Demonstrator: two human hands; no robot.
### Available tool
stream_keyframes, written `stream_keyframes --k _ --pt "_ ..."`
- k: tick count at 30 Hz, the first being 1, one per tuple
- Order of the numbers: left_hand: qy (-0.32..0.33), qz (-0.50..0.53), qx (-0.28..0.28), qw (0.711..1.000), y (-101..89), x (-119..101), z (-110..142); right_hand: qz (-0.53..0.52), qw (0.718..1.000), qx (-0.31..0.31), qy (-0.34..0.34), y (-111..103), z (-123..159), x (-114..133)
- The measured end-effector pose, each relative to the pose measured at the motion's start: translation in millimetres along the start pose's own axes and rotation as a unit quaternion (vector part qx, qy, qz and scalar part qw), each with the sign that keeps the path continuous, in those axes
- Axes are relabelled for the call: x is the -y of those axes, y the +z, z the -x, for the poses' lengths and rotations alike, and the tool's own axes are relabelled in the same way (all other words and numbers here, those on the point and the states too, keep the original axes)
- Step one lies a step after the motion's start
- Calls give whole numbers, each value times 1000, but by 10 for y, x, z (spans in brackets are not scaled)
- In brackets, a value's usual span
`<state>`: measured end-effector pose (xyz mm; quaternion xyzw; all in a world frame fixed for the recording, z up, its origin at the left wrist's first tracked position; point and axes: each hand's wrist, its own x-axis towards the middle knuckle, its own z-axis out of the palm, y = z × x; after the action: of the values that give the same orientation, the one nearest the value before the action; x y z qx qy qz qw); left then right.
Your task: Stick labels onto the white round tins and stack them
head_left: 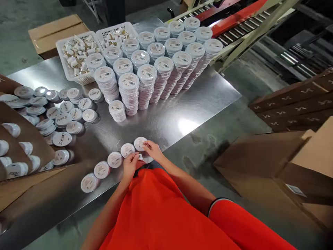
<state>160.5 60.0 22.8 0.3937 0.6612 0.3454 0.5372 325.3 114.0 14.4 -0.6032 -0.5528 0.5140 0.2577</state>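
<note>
Here at the tabletop (166, 121), the right hand (153, 150) has its fingertips drawn together at the rim of a flat, round white container (139, 143), end one of a row along the near edge. The left hand (130, 167) sits just beside, thumb and fingers close at a small white barcode label (141, 157); whether either grip clamps anything, I can't tell. Light, steady fingertips suit this: label flat, container unmoved. Tall white stacks (129, 91) stand beyond.
</note>
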Motion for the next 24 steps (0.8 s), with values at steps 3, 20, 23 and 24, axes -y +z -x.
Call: stream_keyframes --k 3,20,23,24 --pt "-22 53 -20 998 -94 -13 123 -84 994 75 -12 238 301 174" --pt "-59 157 32 985 -377 61 390 -142 986 51 68 490 557 409" --pt "-34 112 3 993 -356 64 397 -149 986 33 67 556 564 387" --pt "-34 101 -3 994 -348 71 392 -147 986 31 73 575 560 377"
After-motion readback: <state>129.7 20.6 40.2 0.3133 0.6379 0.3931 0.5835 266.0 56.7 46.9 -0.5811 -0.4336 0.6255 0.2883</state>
